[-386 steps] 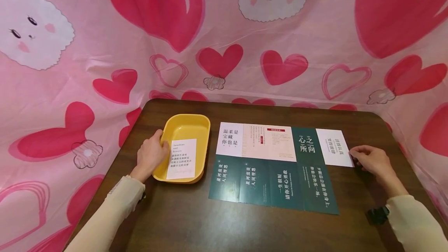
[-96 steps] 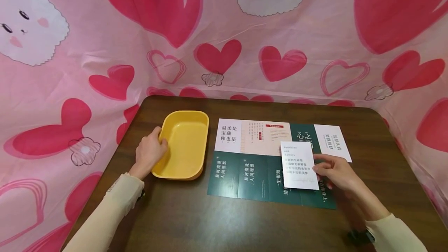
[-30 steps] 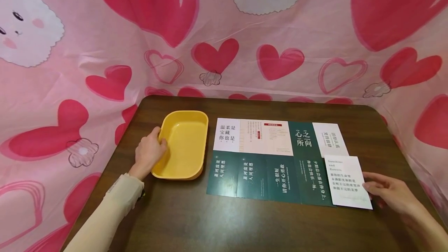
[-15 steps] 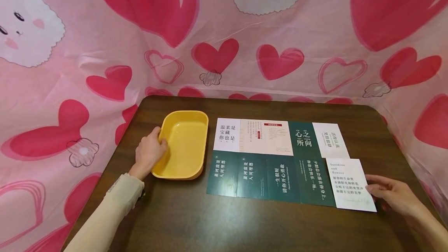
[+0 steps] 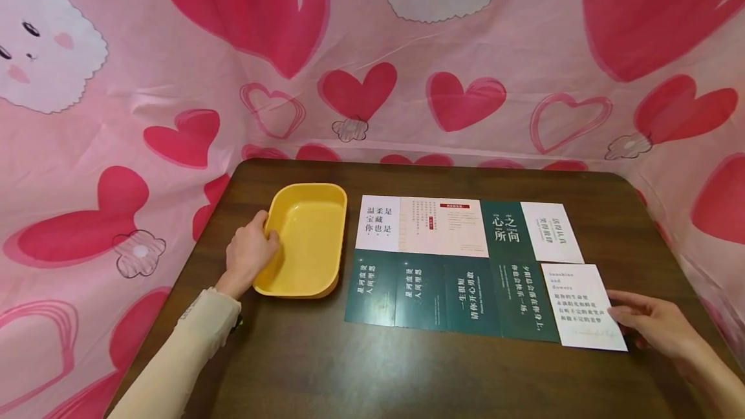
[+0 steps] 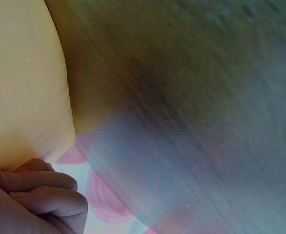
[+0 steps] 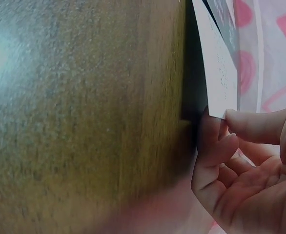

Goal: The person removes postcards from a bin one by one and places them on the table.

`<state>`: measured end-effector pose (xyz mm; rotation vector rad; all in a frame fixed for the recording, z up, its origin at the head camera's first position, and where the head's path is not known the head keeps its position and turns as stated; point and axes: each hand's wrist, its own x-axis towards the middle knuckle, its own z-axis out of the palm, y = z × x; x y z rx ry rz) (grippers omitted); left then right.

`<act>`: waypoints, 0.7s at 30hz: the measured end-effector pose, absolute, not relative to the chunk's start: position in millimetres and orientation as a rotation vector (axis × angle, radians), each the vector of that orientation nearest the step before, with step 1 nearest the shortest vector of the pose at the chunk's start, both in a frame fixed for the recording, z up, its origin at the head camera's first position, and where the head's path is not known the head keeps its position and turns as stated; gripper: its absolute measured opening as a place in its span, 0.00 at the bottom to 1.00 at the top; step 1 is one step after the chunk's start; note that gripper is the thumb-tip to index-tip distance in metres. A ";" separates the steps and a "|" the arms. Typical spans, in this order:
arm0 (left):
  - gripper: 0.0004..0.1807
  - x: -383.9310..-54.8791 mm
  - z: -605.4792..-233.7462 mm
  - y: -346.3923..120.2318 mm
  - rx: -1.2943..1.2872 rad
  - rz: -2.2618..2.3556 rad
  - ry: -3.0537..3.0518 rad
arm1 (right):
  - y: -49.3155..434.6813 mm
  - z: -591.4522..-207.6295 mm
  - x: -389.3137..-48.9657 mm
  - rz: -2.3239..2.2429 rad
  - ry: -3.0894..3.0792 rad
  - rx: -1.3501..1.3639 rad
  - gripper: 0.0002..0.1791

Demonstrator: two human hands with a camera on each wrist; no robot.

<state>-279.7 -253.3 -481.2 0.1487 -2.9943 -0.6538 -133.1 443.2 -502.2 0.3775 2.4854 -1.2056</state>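
My left hand point(image 5: 249, 252) grips the left side of a yellow plastic tray point(image 5: 330, 286), with nothing lying in it. In the left wrist view, curled fingers point(image 6: 60, 200) meet the tray's wall point(image 6: 26, 87). At the right, my right hand point(image 5: 654, 323) holds a white card point(image 5: 584, 306) printed "Sunshine and flowers" by its right edge. The right wrist view has thumb and finger pinching the card point(image 7: 220, 73), its held edge a little off the table. This card sits at the right end of the lower row, beside a dark green card point(image 5: 526, 302) and below another white card point(image 5: 551, 233).
Two touching rows of printed cards cover the table's middle: a white card point(image 5: 377, 224) and pink cards point(image 5: 443, 226) above, dark green cards point(image 5: 420, 290) below. The brown wooden table point(image 5: 372, 374) is backed by a pink heart-patterned cloth point(image 5: 372, 37).
The white "Sunshine and flowers" card has left the tray, crossed rightward over the cards in my right hand, and come down at the lower row's right end. My left hand stays on the tray.
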 end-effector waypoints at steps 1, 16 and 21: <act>0.22 -279.5 -481.3 -253.1 0.152 -0.651 -2.995 | 443.1 -502.1 -133.8 -1.199 2.480 0.390 0.36; 0.23 -280.0 -480.1 -252.6 0.156 -0.627 -3.010 | 433.2 -497.1 -135.0 -1.066 2.584 0.388 0.35; 0.23 -279.1 -479.0 -254.1 0.159 -0.630 -3.018 | 429.4 -496.8 -135.2 -1.032 2.620 0.385 0.33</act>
